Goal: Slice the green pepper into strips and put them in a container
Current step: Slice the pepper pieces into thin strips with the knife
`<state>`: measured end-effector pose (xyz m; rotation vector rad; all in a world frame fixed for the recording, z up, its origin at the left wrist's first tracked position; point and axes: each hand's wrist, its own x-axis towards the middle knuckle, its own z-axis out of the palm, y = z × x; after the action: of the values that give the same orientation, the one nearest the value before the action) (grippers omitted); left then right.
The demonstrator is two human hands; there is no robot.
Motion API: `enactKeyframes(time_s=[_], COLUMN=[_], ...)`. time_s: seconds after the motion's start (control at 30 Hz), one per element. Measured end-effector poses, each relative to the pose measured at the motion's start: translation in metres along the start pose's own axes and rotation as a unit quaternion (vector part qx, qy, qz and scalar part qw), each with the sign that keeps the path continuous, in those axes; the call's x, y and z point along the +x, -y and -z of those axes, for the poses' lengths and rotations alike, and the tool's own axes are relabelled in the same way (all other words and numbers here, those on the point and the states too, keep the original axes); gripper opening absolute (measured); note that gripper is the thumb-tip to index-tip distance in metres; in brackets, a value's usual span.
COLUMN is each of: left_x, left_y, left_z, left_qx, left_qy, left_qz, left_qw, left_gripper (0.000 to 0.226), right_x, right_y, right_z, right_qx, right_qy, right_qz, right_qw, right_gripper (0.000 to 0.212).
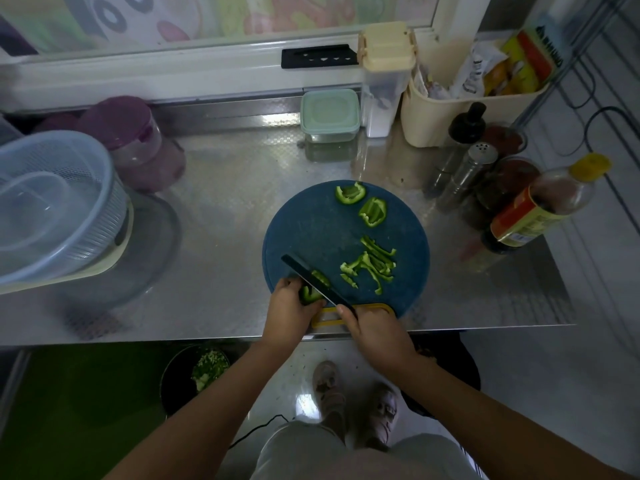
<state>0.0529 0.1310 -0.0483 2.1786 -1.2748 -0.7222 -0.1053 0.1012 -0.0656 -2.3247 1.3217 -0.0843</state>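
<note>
Both bare forearms reach in from the lower corners of the view and draw together toward the middle. The left hand (pixel 290 308) lies knuckles up, its fingers curled over a green pepper piece (pixel 309 295) and pinning it down. The right hand (pixel 375 332) grips the handle of a knife (pixel 313 278) (one finger laid forward along it), with the blade angled away to the left, right beside the left fingertips. The hands sit close together without touching.

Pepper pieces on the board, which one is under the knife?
The piece at the near-left edge of the board, gripped by the left hand beneath the knife. The two uncut pieces lie untouched at its far edge.
</note>
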Motion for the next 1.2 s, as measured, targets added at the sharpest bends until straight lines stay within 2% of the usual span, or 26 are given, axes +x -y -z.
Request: enactKeyframes(time_s=[0.07, 0.23, 0.43, 0.73, 0.87, 1.07, 1.2], left_x=[0.001, 0.002, 0.001, 0.003, 0.003, 0.002, 0.004], left_y=[0.000, 0.000, 0.004, 0.003, 0.005, 0.005, 0.004], left_z=[0.000, 0.001, 0.000, 0.003, 0.003, 0.002, 0.005], left_qx=[-0.005, -0.014, -0.007, 0.005, 0.011, 0.009, 0.008], left_qy=[-0.004, -0.003, -0.009, -0.013, -0.011, -0.008, -0.005], left_qz=[0.011, 0.012, -0.014, -0.008, -0.015, -0.029, -0.024], left_qw=[1.000, 1.000, 1.000, 1.000, 1.000, 1.000, 1.000], left_gripper=[0.026, 0.025, 0.035, 0.039, 0.041, 0.042, 0.041], right_x=[0.000, 0.001, 0.001, 0.004, 0.004, 0.004, 0.005], right_y=[0.001, -0.003, -0.010, -0.010, -0.010, -0.007, -0.001], right_z=[-0.004, -0.011, -0.009, -0.005, 0.001, 0.008, 0.013], right_qx=[-0.018, -0.036, 0.031, 0.076, 0.069, 0.104, 0.166], right_qy=[0.000, 0.002, 0.005, 0.021, 0.028, 0.055, 0.083], right_qz=[-0.014, -0.009, -0.037, -0.037, -0.026, -0.009, -0.073], right_qw=[1.000, 0.999, 0.999, 0.996, 0.997, 0.993, 0.980], right_gripper=[0.114, 0.122, 0.096, 0.090, 0.065, 0.057, 0.050])
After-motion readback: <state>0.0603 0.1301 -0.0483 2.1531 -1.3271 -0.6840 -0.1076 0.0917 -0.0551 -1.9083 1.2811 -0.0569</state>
